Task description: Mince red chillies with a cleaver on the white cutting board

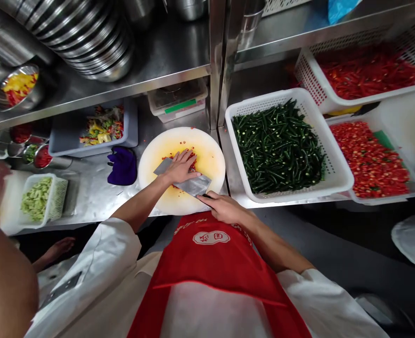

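**Cleaver over chopped red chilli, centre of frame**

Broad steel cleaver [185,180] lies low over the round pale-yellow cutting board [207,155] at frame centre, on the steel desk [94,188]; its long axis runs from upper left to lower right, handle end toward the lower right, tip toward the upper left. Right hand [224,209] has its grip closed round the handle; left hand [179,166] rests flat, fingers spread, on the blade's top, holding nothing. Chopped red chilli pile [184,162] sits under and beside the blade. Risk, as I judge it: left fingertips overhang the blade's far side, so a slip could nick them; bits may scatter off the board. White basket of green chillies [281,145] just right.
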`<state>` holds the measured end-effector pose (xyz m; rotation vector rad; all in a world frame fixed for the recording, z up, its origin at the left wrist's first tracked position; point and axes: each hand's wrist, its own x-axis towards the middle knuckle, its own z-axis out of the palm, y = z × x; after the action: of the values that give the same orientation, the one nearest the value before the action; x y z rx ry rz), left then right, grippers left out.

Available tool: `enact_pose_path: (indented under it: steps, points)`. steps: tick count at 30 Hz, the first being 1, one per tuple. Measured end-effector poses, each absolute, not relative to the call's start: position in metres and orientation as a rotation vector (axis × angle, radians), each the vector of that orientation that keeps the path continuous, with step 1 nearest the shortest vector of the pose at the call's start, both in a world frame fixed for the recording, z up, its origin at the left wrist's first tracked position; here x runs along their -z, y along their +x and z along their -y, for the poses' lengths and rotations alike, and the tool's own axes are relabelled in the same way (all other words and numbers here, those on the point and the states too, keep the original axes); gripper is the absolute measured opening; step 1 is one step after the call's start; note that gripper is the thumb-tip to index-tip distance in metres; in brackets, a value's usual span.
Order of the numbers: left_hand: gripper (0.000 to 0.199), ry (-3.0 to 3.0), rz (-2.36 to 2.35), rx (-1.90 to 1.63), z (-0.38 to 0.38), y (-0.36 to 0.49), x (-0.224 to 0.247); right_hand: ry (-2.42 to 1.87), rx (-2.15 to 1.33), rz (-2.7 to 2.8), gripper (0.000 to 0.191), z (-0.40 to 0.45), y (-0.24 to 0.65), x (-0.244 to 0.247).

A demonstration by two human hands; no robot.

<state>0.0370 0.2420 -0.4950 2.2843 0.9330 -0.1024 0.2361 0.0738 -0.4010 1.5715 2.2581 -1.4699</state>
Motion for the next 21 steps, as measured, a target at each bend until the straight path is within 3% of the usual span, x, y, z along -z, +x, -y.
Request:
enact_pose_path:
  steps: [6, 11, 16, 21]
  points:
    - [0.067, 2.172, -1.210, 0.044, -0.301, 0.008, 0.539, 1.462, 1.490, -2.217, 0.072, -0.061, 0.254, 0.382]
    - [0.055, 1.838, -1.665, -0.274, -0.332, -0.028, 0.575, 1.747, 1.664, -2.124, 0.078, -0.049, 0.274, 0.380]
    - [0.055, 1.744, -1.721, -0.368, -0.284, -0.031, 0.581, 2.185, 1.440, -2.045, 0.079, -0.099, 0.268, 0.420]
    - [0.057, 1.776, -1.451, -0.506, -0.224, -0.016, 0.561, 2.206, 1.274, -2.031, 0.077, -0.170, 0.267, 0.450]
